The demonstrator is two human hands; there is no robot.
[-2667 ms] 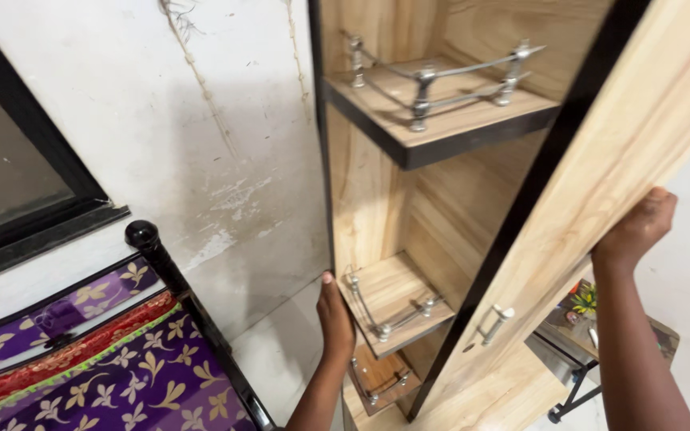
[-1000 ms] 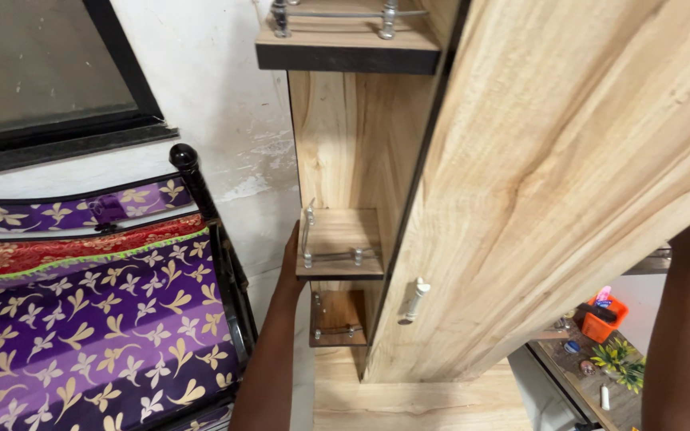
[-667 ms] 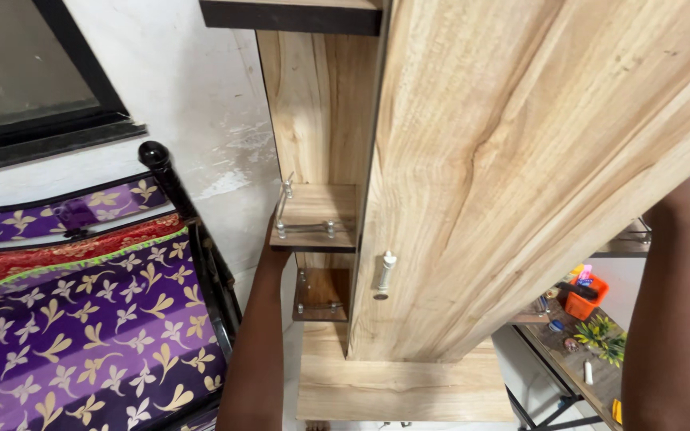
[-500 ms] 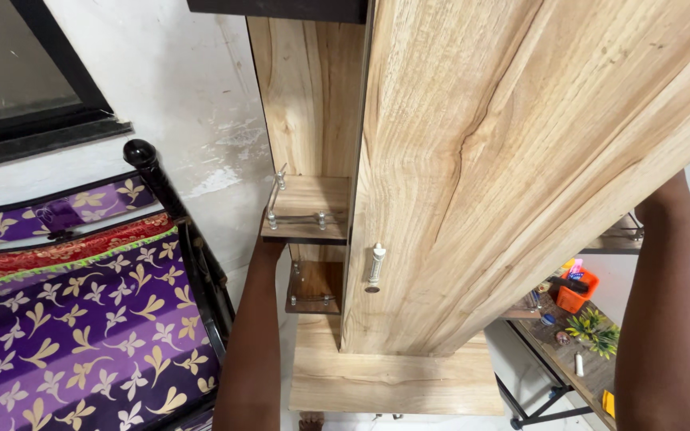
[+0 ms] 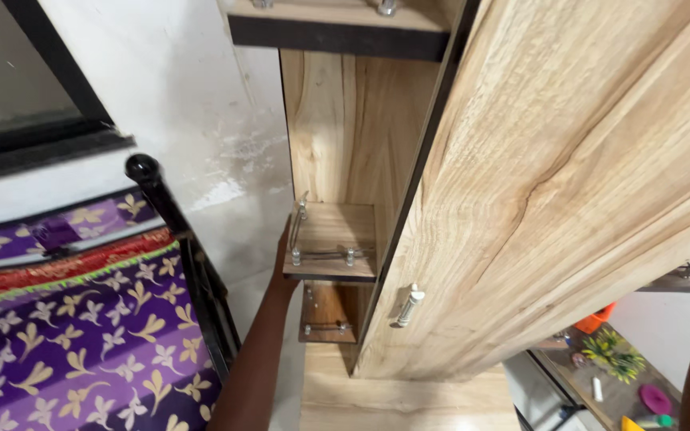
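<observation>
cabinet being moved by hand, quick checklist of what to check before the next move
1. Left hand on the cabinet side by the middle shelf: ok.
2. Right hand grip: cannot tell, only the forearm shows at the frame edge.
3. Cabinet upright: not ok, it leans.
4. Gap to the bed frame: ok, though narrow.
5. Door handle free of snags: ok.
6. Floor on the right: not ok, small things lie there.

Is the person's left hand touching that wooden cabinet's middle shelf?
Touching. The head view shows the left hand pressed against the middle shelf's left edge, no gap visible.
</observation>
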